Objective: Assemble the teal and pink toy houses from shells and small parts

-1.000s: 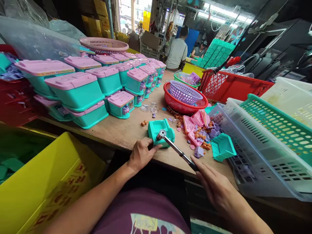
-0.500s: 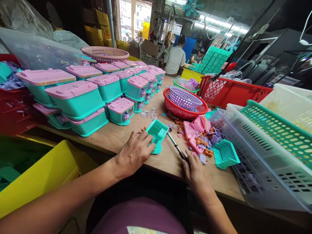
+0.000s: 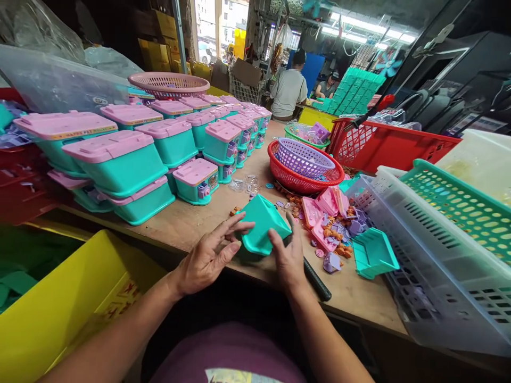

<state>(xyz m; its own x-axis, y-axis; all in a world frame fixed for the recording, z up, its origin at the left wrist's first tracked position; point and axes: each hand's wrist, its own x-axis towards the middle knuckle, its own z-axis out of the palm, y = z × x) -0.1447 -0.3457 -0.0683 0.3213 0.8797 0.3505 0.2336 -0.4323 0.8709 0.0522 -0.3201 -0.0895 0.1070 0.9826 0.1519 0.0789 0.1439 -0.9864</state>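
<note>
Since half a second before, the teal box (image 3: 261,226) has been turned: its hollow, which was facing upward, is now hidden, and smooth outer sides show to me. My right hand (image 3: 289,260) has let go of the tool with the black handle (image 3: 318,280) and has moved to the teal box. This tool now lies on the counter (image 3: 175,229), just to the right of the teal box, partly hidden by my right hand.

Between my two hands, the teal box is tilted. The fingers (image 3: 242,226) of my left hand (image 3: 207,258) are spread and loose, with their tips at the left side of the box. My right thumb lies before the near face of the box, and the index finger points up beside its right corner; whether these fingers grasp it, I cannot tell.

To the right of the teal box lie pink pieces (image 3: 329,201), purple pieces (image 3: 357,226) and brown figures (image 3: 343,250), and farther right a second teal box (image 3: 373,255). Beyond the teal box is a red basket (image 3: 275,170) with a purple basket (image 3: 305,159) inside. To its left, pink-lidded boxes (image 3: 191,186) are stacked, and a yellow carton (image 3: 72,303) stands lower down.
</note>
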